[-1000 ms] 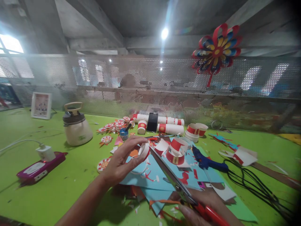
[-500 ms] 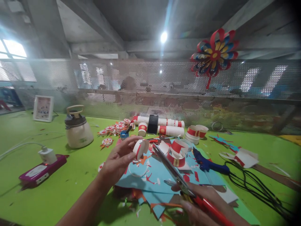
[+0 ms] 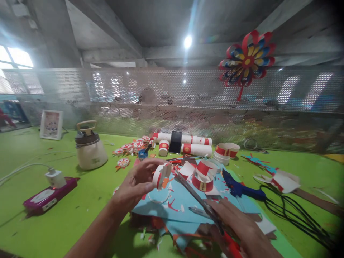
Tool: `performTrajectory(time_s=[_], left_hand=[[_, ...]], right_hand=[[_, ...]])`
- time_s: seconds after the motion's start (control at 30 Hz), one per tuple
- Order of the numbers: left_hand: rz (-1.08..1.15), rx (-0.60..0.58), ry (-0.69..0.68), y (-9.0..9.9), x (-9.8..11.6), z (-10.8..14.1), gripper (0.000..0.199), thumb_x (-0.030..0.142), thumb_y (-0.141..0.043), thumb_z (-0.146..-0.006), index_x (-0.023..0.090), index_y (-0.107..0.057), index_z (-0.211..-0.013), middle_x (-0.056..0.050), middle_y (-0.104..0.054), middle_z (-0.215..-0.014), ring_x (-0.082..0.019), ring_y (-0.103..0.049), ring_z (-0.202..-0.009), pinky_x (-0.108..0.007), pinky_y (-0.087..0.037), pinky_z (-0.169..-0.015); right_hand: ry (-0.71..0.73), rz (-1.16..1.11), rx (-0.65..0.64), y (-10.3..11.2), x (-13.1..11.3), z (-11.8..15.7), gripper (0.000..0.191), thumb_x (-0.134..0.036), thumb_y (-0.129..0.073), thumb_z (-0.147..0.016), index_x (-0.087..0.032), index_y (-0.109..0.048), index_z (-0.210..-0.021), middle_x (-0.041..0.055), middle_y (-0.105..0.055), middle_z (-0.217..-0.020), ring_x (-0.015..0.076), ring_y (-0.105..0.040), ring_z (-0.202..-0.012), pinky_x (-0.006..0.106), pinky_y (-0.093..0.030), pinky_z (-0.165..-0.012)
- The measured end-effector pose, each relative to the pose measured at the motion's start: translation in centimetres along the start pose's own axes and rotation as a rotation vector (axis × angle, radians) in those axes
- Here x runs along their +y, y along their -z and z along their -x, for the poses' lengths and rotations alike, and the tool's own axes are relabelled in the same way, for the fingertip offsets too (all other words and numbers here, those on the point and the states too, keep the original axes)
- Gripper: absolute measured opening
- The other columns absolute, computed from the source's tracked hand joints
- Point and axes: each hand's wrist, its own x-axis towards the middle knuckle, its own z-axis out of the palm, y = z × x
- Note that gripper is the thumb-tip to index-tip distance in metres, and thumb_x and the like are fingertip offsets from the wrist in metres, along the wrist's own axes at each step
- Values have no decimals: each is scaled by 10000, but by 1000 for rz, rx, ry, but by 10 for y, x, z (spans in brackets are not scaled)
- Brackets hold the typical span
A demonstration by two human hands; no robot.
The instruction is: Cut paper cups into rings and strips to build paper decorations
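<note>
Between the fingers and thumb of my left hand [image 3: 137, 181] is a cut paper cup piece [image 3: 160, 176], white with a red band. My right hand [image 3: 239, 222] is closed around red-handled scissors [image 3: 197, 195], whose blades point up and left, their tips close to the cup piece but apart from it. Below lie light blue paper sheets [image 3: 174, 209] strewn with red and white scraps. Cut red-and-white cup rings [image 3: 202, 183] rest on the sheets to the right of the blades, and a pen [image 3: 199, 212] lies under them.
A blue glue gun [image 3: 243, 190] with a coiled black cable is on the right. Behind are stacked paper cups [image 3: 197, 149], a phone [image 3: 175, 142] and several cup-bottom turtles [image 3: 138, 144]. On the left stand a kettle-shaped bottle [image 3: 91, 152], a purple power strip [image 3: 51, 195] and a photo frame [image 3: 51, 124].
My right hand has turned more palm-down around the scissors. The cup piece in my left hand has tilted slightly, and the whole view has shifted a little.
</note>
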Motion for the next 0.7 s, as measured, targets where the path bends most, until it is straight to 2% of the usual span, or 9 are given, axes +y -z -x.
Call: performTrajectory(time_s=[0.13, 0.23, 0.37, 0.47, 0.57, 0.63, 0.7], left_hand=[[79, -29, 16, 0, 0, 0, 473, 249, -652, -697, 207, -604, -1166, -86, -630, -1139, -219, -568, -989, -281, -439, -799], [102, -45, 41, 0, 1, 1, 526, 255, -658, -688, 197, -586, -1206, -92, -635, -1135, -214, -571, -969, -275, -439, -790], [7, -30, 26, 0, 2, 0, 504, 273, -702, -664, 186, -620, -1153, -104, -630, -1089, -233, -564, -951, -304, -448, -791], [-117, 31, -31, 0, -2, -2, 485, 215, -711, -689, 207, -613, -1163, -104, -570, -1157, -234, -532, -1022, -305, -450, -831], [-205, 89, -62, 1, -7, -3, 482, 161, -698, -711, 215, -606, -1182, -111, -504, -1233, -241, -506, -1076, -315, -459, -855], [-155, 128, -42, 0, -10, -3, 476, 156, -707, -703, 210, -616, -1168, -111, -515, -1230, -241, -524, -1059, -310, -474, -833], [4, 162, 7, 0, -11, -3, 442, 182, -704, -708, 192, -629, -1143, -108, -571, -1171, -225, -563, -998, -294, -488, -797]], right_hand=[[24, 166, 28, -1, 11, 2, 481, -184, -538, -789, -143, -544, -1269, 125, -629, -996, 249, -618, -908, 350, -538, -767], [-59, 263, 42, 2, 18, 2, 478, -168, -471, -822, -151, -526, -1296, 145, -623, -1046, 270, -610, -956, 411, -524, -818], [-213, 315, -65, 9, 24, -1, 471, -300, -508, -808, -196, -575, -1263, 147, -644, -1173, 338, -593, -1088, 423, -533, -829], [-283, 270, -66, 14, 25, -5, 447, -271, -474, -810, -184, -608, -1227, 140, -666, -1158, 328, -614, -1074, 413, -522, -853], [-212, 133, -65, 18, 21, -10, 422, -282, -470, -831, -189, -603, -1221, 132, -663, -1151, 295, -623, -1054, 382, -512, -865], [-220, 112, -60, 19, 18, -13, 413, -302, -499, -822, -206, -609, -1208, 128, -668, -1114, 287, -635, -1015, 373, -516, -845], [-277, 126, -59, 18, 18, -14, 409, -323, -524, -810, -204, -623, -1188, 130, -678, -1061, 288, -649, -967, 379, -522, -821]])
